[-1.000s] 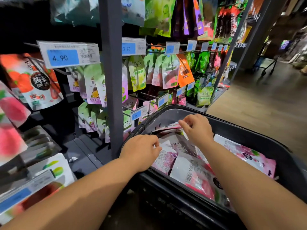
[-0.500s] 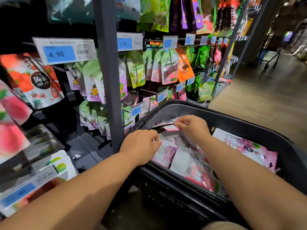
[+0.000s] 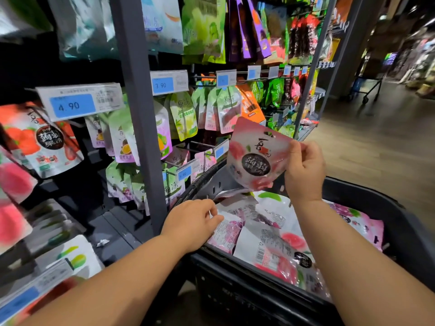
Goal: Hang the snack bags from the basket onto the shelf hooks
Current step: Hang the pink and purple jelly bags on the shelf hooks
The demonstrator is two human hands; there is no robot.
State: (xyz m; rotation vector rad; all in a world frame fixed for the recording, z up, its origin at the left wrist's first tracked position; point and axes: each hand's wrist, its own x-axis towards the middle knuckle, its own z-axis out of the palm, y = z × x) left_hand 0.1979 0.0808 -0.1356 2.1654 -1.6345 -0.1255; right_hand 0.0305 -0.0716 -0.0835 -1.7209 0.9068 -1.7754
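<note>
Seen from the head camera, a person's right hand (image 3: 304, 170) holds a pink-and-white foil snack pouch with a round black label (image 3: 255, 158) in the air above the black plastic shopping basket (image 3: 259, 300), its fingers (image 3: 297, 149) and thumb pinching the pouch's right-hand edge so that the printed front faces the camera, tilted. The left hand (image 3: 191, 223) sits lower, at the basket's near-left rim, its fingers curled against the edge of a pale pouch with purple print (image 3: 227, 229) that lies inside (whether they actually grip it cannot be told). More pink, white and purple snack bags (image 3: 277, 245) lie flat and overlapping in the basket. To the left stands the store shelf, split by a grey metal upright post (image 3: 138, 114); a white price tag with a blue panel reading 4.90 (image 3: 78, 102) hangs left of the post over a white pouch printed with red fruit (image 3: 44, 140), and a similar tag reading 3.90 (image 3: 168, 82) hangs right of it over a row of green-and-white pouches (image 3: 183, 114) on hooks. A brown wood-plank floor (image 3: 376, 142) runs off to the right of the shelf.
</note>
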